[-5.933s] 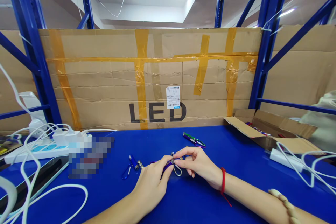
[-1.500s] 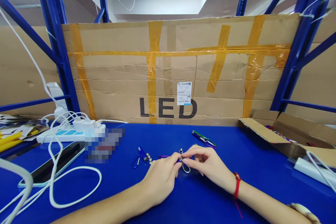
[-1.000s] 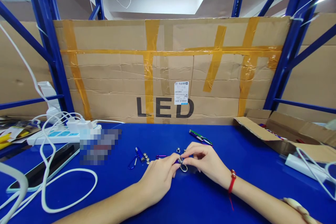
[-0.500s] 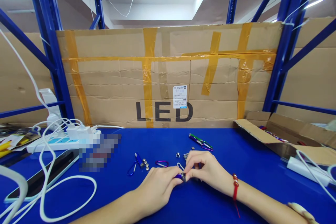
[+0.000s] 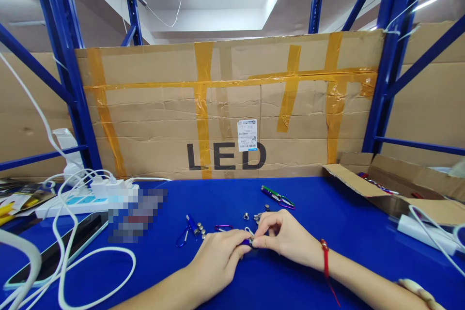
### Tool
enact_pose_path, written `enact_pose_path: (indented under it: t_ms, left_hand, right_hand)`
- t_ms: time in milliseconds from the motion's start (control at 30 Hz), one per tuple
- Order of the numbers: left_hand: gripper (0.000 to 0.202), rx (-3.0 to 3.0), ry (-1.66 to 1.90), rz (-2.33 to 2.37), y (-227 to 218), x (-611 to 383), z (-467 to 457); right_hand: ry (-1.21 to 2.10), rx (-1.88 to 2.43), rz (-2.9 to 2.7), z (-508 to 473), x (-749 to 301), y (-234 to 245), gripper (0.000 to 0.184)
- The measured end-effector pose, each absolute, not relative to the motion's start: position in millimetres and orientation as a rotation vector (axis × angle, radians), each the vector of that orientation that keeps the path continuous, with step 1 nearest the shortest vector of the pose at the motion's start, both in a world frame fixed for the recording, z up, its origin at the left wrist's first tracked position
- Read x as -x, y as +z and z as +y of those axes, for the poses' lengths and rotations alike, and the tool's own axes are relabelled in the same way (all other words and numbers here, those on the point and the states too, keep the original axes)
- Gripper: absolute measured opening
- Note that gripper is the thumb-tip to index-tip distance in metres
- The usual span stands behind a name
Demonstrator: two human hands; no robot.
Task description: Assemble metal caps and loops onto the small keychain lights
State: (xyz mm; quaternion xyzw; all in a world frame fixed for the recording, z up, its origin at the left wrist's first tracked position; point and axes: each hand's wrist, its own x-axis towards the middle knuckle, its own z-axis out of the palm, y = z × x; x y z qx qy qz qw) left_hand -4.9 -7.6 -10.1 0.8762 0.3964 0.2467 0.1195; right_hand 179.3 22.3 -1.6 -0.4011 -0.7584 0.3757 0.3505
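Note:
My left hand (image 5: 220, 257) is closed round a small blue-purple keychain flashlight (image 5: 246, 242), most of it hidden by the fingers. At the flashlight's right end, my right hand (image 5: 286, 233) pinches a small silvery piece between thumb and fingertips; its exact kind is hidden. A silver clip (image 5: 248, 230) shows just behind the fingertips. Left of the hands lies a blue tube (image 5: 192, 224) with a blue carabiner (image 5: 182, 238), beside several button cells (image 5: 201, 229). A purple carabiner (image 5: 223, 227) rests beyond my left hand. Small metal parts (image 5: 246, 216) lie behind my right hand.
Farther back lie a green and a purple flashlight (image 5: 277, 197) with carabiners. On the left are a power strip (image 5: 83, 202), white cables (image 5: 98, 251) and a phone (image 5: 58, 252). An open cardboard box (image 5: 363, 186) stands right. A taped cardboard sheet (image 5: 163, 126) closes the back.
My right fingertips have shifted slightly at the flashlight's end, now covering more of the silvery piece. Both hands stay together in about the same place. The view has moved a little.

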Motion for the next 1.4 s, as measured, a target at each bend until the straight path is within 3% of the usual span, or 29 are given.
enact_pose_path:
  t_ms: [400, 1267, 1400]
  left_hand:
    - [0.024, -2.528, 0.829, 1.227, -11.7, 3.2, -5.8]
    - [0.022, -2.432, 0.767, 1.28, -8.1, 0.1, -6.5]
    - [0.026, -2.238, 0.938, 1.264, -9.2, 1.3, -1.8]
  right_hand:
    - [1.069, 1.033, -1.903, 25.1, -178.2, -2.9, 0.036]
    - [1.045, 1.007, -1.876, 32.5, -178.1, -11.1, 0.04]
    - [0.852, 1.077, -1.827, 33.9, -181.1, -6.0, 0.035]
